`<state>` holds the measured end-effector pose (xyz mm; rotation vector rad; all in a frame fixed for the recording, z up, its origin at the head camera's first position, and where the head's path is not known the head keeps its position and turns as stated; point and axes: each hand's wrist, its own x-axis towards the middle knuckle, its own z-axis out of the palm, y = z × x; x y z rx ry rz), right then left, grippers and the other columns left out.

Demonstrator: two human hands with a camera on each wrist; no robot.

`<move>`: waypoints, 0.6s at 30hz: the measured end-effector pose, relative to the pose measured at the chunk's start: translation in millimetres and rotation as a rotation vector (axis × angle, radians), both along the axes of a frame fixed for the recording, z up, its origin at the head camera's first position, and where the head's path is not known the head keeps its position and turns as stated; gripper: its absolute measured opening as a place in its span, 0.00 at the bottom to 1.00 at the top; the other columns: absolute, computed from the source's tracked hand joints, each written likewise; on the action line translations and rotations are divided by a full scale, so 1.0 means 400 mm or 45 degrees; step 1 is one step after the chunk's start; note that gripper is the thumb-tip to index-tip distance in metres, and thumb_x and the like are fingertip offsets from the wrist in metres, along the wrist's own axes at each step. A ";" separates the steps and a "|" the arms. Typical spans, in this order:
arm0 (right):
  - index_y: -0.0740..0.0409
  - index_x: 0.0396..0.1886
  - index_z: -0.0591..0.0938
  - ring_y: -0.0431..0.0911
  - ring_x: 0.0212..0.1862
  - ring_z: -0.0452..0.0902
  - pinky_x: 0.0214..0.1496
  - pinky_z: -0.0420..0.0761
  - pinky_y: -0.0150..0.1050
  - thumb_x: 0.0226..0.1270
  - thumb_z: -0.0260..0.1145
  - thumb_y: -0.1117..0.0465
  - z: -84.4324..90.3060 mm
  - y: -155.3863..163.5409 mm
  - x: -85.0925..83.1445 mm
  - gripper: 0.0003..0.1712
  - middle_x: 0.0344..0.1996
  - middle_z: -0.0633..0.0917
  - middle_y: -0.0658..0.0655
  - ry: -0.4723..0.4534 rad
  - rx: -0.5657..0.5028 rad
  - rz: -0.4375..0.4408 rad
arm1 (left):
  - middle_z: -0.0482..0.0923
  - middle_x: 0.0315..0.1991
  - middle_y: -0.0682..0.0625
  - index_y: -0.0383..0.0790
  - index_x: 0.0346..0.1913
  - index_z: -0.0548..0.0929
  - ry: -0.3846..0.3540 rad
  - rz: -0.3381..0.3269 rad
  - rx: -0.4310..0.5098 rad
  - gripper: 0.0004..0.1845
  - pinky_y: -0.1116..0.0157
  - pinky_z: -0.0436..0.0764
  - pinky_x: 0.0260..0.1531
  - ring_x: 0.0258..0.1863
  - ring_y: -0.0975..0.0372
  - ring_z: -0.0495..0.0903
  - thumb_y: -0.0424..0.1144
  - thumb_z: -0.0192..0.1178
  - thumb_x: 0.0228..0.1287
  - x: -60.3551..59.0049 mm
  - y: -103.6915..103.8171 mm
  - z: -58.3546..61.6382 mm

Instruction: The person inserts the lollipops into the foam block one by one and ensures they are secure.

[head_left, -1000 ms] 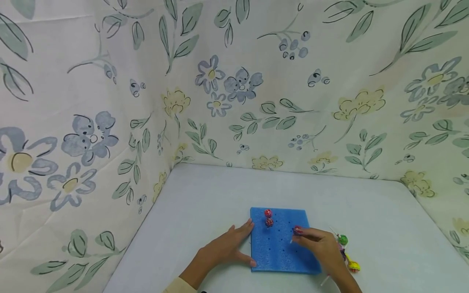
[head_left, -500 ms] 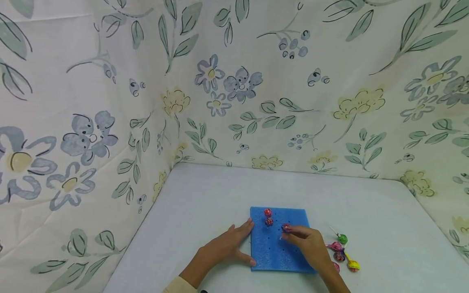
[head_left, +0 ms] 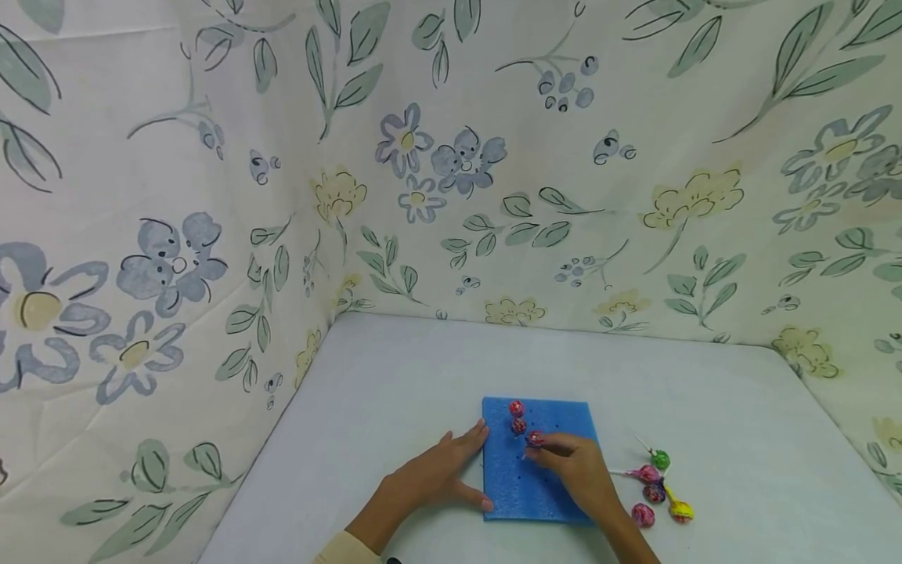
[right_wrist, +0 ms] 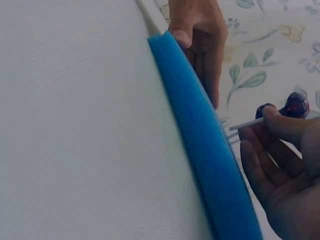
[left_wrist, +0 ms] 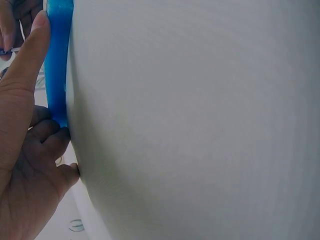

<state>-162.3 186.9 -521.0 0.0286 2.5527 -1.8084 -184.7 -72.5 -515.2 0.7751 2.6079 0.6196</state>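
Head view high, looking down; both wrist views low, close, sharing blue foam board [head_left: 539, 462] edge.

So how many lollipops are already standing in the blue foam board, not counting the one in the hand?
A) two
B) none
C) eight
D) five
A: two red lollipops stand upright at the far edge of the blue foam board, while the right hand pinches a third lollipop above it.
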 end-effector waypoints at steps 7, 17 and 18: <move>0.53 0.39 0.94 0.42 0.39 0.87 0.41 0.87 0.33 0.62 0.81 0.57 -0.002 -0.014 -0.008 0.07 0.40 0.93 0.52 0.018 0.039 0.010 | 0.50 0.87 0.55 0.50 0.86 0.57 -0.003 -0.007 0.018 0.63 0.44 0.63 0.79 0.84 0.52 0.55 0.72 0.73 0.53 -0.001 -0.002 -0.004; 0.56 0.40 0.94 0.43 0.30 0.85 0.36 0.85 0.34 0.64 0.80 0.59 -0.005 -0.024 -0.013 0.08 0.35 0.93 0.52 0.041 0.077 0.058 | 0.50 0.87 0.54 0.48 0.86 0.57 0.009 -0.017 0.030 0.62 0.43 0.64 0.78 0.84 0.48 0.56 0.72 0.72 0.54 -0.001 -0.004 -0.005; 0.56 0.40 0.94 0.43 0.30 0.85 0.35 0.85 0.34 0.64 0.80 0.59 -0.006 -0.025 -0.013 0.07 0.35 0.93 0.52 0.045 0.089 0.059 | 0.50 0.86 0.54 0.48 0.86 0.57 0.011 -0.017 0.030 0.62 0.44 0.63 0.79 0.84 0.49 0.56 0.72 0.73 0.54 -0.001 -0.004 -0.004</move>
